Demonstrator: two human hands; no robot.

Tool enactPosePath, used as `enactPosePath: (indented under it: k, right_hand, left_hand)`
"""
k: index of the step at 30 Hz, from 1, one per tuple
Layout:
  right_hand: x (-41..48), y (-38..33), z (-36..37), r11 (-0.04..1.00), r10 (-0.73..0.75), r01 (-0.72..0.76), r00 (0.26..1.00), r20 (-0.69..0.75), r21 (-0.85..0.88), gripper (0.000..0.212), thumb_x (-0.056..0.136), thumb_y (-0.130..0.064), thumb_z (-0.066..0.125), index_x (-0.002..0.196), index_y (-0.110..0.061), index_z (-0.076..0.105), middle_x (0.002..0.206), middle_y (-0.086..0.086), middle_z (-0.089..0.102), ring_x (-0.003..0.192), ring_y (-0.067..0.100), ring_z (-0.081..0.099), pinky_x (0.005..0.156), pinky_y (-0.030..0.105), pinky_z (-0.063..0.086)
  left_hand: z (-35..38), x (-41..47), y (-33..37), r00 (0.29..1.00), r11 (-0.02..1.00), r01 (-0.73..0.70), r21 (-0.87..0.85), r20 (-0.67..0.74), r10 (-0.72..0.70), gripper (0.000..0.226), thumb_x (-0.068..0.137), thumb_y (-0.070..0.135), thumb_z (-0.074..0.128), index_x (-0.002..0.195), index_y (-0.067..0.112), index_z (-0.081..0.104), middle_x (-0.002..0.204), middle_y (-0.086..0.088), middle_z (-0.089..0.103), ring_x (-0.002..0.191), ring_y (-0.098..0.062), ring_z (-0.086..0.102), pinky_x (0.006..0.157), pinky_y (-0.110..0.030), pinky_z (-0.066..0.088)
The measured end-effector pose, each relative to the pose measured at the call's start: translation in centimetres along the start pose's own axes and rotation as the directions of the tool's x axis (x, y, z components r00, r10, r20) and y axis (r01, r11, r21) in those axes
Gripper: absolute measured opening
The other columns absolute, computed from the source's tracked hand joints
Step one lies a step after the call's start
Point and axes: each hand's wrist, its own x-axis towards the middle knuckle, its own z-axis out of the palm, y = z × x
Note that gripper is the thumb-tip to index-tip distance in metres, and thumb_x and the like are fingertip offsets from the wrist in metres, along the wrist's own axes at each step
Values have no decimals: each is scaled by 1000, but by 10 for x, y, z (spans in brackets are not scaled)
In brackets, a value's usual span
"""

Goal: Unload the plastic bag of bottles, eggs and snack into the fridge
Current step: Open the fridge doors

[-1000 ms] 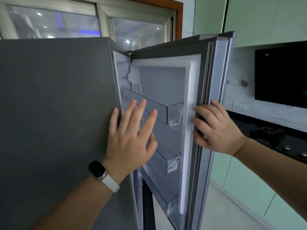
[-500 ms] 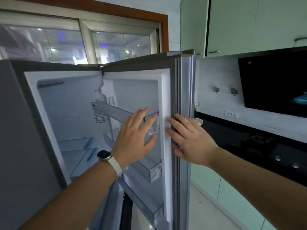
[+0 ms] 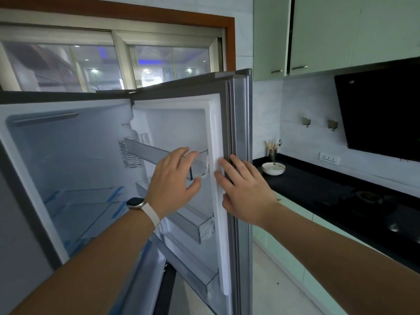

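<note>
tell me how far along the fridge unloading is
Barely begun. Done: the fridge door stands wide open. In hand: the left hand is at the top door shelf, the right hand flat on the door's white seal. Left: all the unloading; no bag, bottles, eggs or snack are in view, none on the glass shelves.

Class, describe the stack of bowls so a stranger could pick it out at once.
Find the open fridge door, then the black counter just right of its edge. At the counter's far end sits a stack of white bowls. The holder of sticks behind it is tall and dark; the bowls are low and pale.
</note>
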Motion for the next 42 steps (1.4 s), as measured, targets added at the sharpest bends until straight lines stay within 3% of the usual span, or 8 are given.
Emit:
enactPosePath:
  k: [2, 5, 7, 12, 18, 28, 36, 42]
  right_hand:
    - [0, 9, 4, 1000, -11, 11, 1000, -8, -2, 55, 82, -30, 57, 134, -11, 55, 148, 15, 46, 139, 37, 37, 113, 52, 32]
    - [-3, 19, 13, 1000, -2, 2, 999, -38, 13, 53, 84, -29, 55, 134, -12, 56, 148, 14, 46, 139, 36, 36, 113, 52, 32]
    - [-4, 22, 20, 999, 29, -26, 998, -58, 40, 53, 83, -28, 55, 134, -12, 57, 148, 14, 46, 139, 36, 37, 112, 52, 33]
    - [-4, 32, 38, 996, 80, -78, 995, -54, 45, 54, 83, -29, 58, 135, -14, 55, 147, 16, 47, 138, 38, 38, 111, 51, 35]
    - [-2, 55, 68, 993, 106, -112, 986, -130, -35, 53, 85, -34, 60, 135, -16, 56, 143, 14, 52, 133, 39, 44, 101, 49, 42]
    - [8, 95, 119, 987, 154, -161, 967, -203, -15, 50, 86, -34, 63, 130, -13, 56, 136, 19, 56, 130, 46, 43, 100, 52, 46]
    - [14, 139, 167, 988, 157, -154, 977, -145, 27, 53, 89, -32, 60, 134, -11, 43, 134, 26, 54, 128, 50, 47, 106, 58, 36]
    - [21, 168, 193, 987, 158, -154, 981, -117, 46, 54, 89, -33, 63, 134, -3, 56, 137, 24, 53, 129, 49, 46, 106, 57, 36]
  left_hand:
    - [5, 8, -3, 999, 999, -32, -2, -14, 32, 57, 83, 40, 57, 133, 12, 55, 125, -12, 57, 114, -30, 55, 98, -46, 47]
    - [17, 17, -8, 996, 997, -70, -37, -50, 69, 57, 81, 42, 60, 129, 12, 55, 121, -11, 58, 110, -28, 54, 97, -43, 44]
    - [28, 22, -9, 991, 992, -111, -57, -88, 106, 57, 82, 42, 61, 129, 10, 55, 124, -12, 57, 112, -28, 53, 101, -42, 40]
    - [57, 33, -7, 972, 983, -164, -88, -187, 145, 59, 85, 39, 62, 135, 13, 46, 129, -15, 55, 119, -30, 50, 110, -54, 35]
    - [93, 52, 4, 945, 980, -179, -91, -294, 145, 59, 84, 37, 64, 135, 16, 44, 132, -15, 55, 125, -29, 49, 116, -52, 25]
    - [148, 90, 15, 895, 972, -231, -48, -403, 192, 56, 88, 39, 64, 138, 21, 47, 137, -8, 46, 128, -31, 48, 117, -50, 20]
    - [184, 121, 28, 906, 977, -211, -45, -384, 178, 54, 86, 34, 66, 136, 22, 52, 128, -15, 62, 126, -32, 52, 114, -53, 23]
    - [203, 143, 39, 935, 991, -136, -14, -333, 124, 50, 85, 29, 66, 134, 20, 61, 128, -14, 62, 126, -34, 55, 113, -54, 25]
